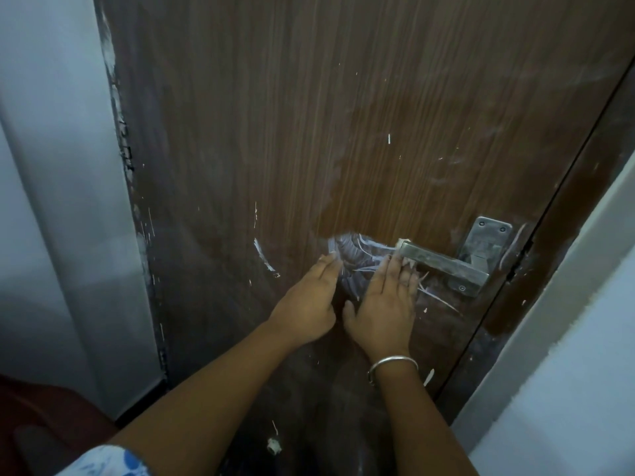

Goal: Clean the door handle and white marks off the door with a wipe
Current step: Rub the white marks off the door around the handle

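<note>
Head view: white marks at the handle's nine o'clock are wiped, wipe pressed under straight, closed fingers; handle likely follows.

Door: brown wood-grain panel. Metal lever handle on screwed plate, 4 o'clock. Pale wipe against panel at handle's 9 o'clock. White marks: curved streak further toward 9 o'clock, scattered flecks.

A home: paint-flecked wooden door between white walls.
</note>
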Tool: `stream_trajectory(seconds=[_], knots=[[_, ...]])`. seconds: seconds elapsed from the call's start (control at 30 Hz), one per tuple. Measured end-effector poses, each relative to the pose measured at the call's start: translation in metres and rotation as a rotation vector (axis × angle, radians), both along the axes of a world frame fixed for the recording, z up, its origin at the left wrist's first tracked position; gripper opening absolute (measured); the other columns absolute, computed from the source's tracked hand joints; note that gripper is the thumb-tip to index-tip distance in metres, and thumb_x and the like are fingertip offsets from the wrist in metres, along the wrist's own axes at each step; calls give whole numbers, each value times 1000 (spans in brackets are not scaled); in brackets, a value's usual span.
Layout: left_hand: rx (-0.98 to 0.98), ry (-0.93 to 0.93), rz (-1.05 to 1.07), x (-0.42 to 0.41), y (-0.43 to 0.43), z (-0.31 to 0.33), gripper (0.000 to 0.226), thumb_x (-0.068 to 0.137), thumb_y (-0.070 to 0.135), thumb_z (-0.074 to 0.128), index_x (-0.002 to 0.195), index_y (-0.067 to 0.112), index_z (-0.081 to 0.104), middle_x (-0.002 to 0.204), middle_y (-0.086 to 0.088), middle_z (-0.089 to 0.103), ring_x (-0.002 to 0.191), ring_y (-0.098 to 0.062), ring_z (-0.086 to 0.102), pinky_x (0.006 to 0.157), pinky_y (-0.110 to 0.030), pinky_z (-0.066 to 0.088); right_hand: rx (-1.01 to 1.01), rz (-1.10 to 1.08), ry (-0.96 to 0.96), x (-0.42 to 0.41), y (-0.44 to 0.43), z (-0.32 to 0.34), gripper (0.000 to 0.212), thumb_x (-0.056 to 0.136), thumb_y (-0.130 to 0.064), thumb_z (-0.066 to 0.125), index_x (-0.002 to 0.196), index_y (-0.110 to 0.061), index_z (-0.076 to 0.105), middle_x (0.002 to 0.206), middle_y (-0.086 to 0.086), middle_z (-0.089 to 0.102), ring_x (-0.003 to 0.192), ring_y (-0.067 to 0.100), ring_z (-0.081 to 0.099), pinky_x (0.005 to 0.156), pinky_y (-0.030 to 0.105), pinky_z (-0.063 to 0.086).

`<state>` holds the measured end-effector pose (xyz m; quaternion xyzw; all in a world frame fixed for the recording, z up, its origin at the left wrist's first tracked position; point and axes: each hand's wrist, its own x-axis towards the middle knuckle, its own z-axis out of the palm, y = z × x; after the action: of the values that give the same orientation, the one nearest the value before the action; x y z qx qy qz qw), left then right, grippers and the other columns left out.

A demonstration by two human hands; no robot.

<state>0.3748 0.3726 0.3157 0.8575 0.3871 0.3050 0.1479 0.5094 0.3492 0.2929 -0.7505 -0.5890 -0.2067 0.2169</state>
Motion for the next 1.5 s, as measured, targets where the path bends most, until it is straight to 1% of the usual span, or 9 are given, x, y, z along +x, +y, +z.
stream_trajectory(seconds=[0.23, 0.37, 0.67, 0.83, 0.9, 1.0, 1.1, 1.3, 1.5], knots=[[1, -14, 0, -1, 5, -3, 70, 82, -2, 48, 146, 8, 20, 157, -8, 15, 146, -15, 9, 118, -29, 15, -13, 80, -47, -8, 11, 1, 109, 71, -45, 68, 145, 5, 7, 152, 21, -9, 143, 39, 1, 115, 44, -5], [3, -8, 23, 1, 9, -5, 71, 84, -1, 50, 147, 9, 19, 158, -6, 13, 146, -13, 9, 116, -23, 12, -7, 91, -98, -14, 17, 2, 100, 71, -38, 68, 143, 8, 16, 153, 27, 10, 142, 42, 8, 116, 47, -1], [-36, -64, 48, -6, 15, -4, 74, 82, -5, 43, 149, 10, 15, 158, -8, 14, 145, -14, 11, 118, -28, 16, -36, 235, -268, -29, 43, 8, 65, 98, -29, 32, 147, 1, 1, 156, 21, -2, 142, 37, -11, 114, 40, -17], [-44, -94, 73, -16, 22, -1, 73, 83, -5, 46, 148, 10, 17, 157, -8, 16, 145, -14, 11, 118, -31, 17, -2, 337, -292, -32, 52, 14, 55, 97, -15, 37, 145, 2, 16, 154, 22, 16, 144, 34, 4, 113, 37, -15], [-48, -118, 73, -17, 24, 1, 72, 81, -7, 45, 147, 8, 19, 157, -9, 17, 145, -15, 12, 118, -31, 17, 113, 339, -222, -32, 51, 17, 49, 91, -6, 50, 136, 7, 36, 143, 25, 38, 138, 36, 29, 115, 39, 4], [-59, -149, 80, -19, 26, 2, 73, 79, -8, 45, 146, 7, 21, 157, -10, 17, 145, -16, 15, 117, -27, 16, 353, 341, 20, -28, 49, 18, 43, 76, 2, 68, 117, 7, 56, 115, 24, 63, 112, 36, 59, 103, 43, 37], [-69, -151, 69, -19, 26, 1, 75, 79, -9, 46, 147, 9, 19, 157, -9, 16, 144, -15, 15, 115, -25, 16, 467, 384, 195, -23, 46, 19, 30, 77, 5, 66, 106, 0, 61, 98, 15, 67, 91, 31, 64, 83, 39, 50], [-96, -119, 76, -18, 27, -5, 78, 80, -10, 46, 148, 10, 15, 158, -6, 12, 145, -13, 10, 115, -23, 13, 553, 336, 199, -7, 48, 21, 19, 86, 0, 60, 104, -3, 59, 101, 16, 56, 72, 20, 59, 59, 25, 49], [-111, -104, 79, -23, 34, -8, 78, 81, -8, 47, 149, 13, 14, 158, -4, 11, 145, -14, 10, 115, -24, 13, 562, 174, -44, 11, 46, 24, 9, 85, -10, 64, 93, -8, 62, 84, 12, 55, 53, 19, 52, 42, 24, 41]])
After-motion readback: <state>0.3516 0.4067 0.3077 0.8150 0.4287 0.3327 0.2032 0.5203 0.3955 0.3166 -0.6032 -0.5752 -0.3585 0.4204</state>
